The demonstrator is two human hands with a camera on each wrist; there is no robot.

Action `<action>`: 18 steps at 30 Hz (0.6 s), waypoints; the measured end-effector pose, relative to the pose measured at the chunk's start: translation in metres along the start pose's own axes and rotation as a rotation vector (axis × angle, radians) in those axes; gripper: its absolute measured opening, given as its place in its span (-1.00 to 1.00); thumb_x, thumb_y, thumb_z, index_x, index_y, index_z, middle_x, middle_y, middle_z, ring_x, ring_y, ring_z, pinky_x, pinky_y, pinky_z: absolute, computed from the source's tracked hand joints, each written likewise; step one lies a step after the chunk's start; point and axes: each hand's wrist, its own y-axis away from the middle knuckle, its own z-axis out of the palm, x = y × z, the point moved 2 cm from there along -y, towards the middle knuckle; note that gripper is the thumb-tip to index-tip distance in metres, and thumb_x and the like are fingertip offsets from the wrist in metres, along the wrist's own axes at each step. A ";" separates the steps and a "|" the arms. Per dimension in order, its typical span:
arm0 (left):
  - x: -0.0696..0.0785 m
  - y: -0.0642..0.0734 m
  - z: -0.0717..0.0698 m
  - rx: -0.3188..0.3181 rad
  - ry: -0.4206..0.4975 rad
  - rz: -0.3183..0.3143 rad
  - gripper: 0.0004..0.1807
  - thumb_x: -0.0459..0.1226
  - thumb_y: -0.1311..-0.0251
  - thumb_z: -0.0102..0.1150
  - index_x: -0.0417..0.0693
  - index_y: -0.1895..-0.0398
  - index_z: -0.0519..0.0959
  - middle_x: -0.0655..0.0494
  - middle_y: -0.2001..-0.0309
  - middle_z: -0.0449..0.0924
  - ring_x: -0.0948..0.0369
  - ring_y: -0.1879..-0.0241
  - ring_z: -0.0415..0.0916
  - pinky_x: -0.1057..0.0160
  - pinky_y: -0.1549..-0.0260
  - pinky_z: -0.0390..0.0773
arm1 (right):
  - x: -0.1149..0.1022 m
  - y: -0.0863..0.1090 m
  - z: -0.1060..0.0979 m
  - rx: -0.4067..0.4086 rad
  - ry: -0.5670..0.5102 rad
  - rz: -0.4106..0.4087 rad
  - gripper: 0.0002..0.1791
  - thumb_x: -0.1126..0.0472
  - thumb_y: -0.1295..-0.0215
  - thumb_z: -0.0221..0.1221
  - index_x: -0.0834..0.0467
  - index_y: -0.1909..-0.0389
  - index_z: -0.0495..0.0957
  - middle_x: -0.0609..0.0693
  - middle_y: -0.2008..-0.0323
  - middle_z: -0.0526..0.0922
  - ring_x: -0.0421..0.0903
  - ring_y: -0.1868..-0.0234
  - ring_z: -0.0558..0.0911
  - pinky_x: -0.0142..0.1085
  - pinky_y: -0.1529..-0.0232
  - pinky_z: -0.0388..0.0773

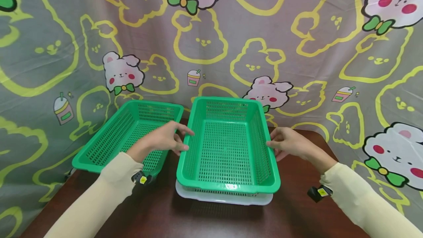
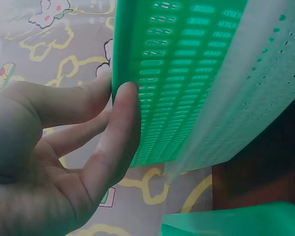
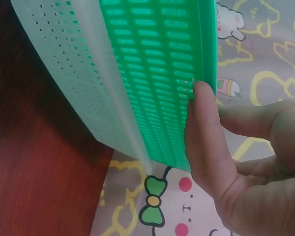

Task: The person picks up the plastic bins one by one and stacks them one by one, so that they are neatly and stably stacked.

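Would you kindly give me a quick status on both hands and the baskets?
Left hand and right hand pinching centre green basket at opposite sides. It's partly inside white basket. Second green basket close to left hand, possible snag.

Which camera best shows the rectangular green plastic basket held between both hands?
The head view: it shows the rectangular green plastic basket from above, with its slotted floor and most of its rim. The left and right wrist views each show mainly part of its slotted outer wall.
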 end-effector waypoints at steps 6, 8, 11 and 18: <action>-0.003 -0.001 0.004 -0.012 0.009 -0.013 -0.44 -0.43 -0.26 0.37 -0.24 -0.34 0.53 -0.22 -0.09 0.36 0.15 0.36 0.71 0.13 0.28 0.82 | 0.005 -0.002 0.005 -0.004 0.016 0.004 -0.68 0.23 -0.52 0.18 0.44 -0.03 0.46 0.18 0.25 0.72 -0.02 0.38 0.77 -0.07 0.30 0.82; -0.004 -0.001 0.005 -0.013 0.010 -0.017 -0.44 -0.43 -0.25 0.37 -0.24 -0.34 0.53 -0.23 -0.10 0.36 0.15 0.37 0.71 0.13 0.28 0.82 | 0.006 -0.002 0.006 -0.007 0.017 0.009 -0.68 0.23 -0.51 0.18 0.44 -0.03 0.46 0.19 0.24 0.72 -0.03 0.38 0.77 -0.07 0.30 0.82; -0.006 -0.001 0.007 -0.025 0.008 -0.019 -0.44 -0.43 -0.26 0.36 -0.26 -0.34 0.52 -0.23 -0.09 0.36 0.15 0.37 0.70 0.14 0.28 0.82 | 0.008 -0.003 0.008 -0.014 0.015 0.019 -0.67 0.24 -0.52 0.17 0.45 -0.05 0.44 0.20 0.23 0.72 -0.03 0.38 0.77 -0.04 0.29 0.82; -0.009 -0.002 0.010 -0.033 0.015 -0.034 -0.46 -0.45 -0.26 0.36 -0.26 -0.32 0.54 -0.17 0.07 0.31 0.14 0.40 0.68 0.14 0.29 0.82 | 0.015 -0.004 0.013 -0.019 0.016 0.041 -0.66 0.23 -0.51 0.19 0.44 -0.05 0.43 0.19 0.24 0.71 -0.03 0.40 0.76 -0.08 0.31 0.82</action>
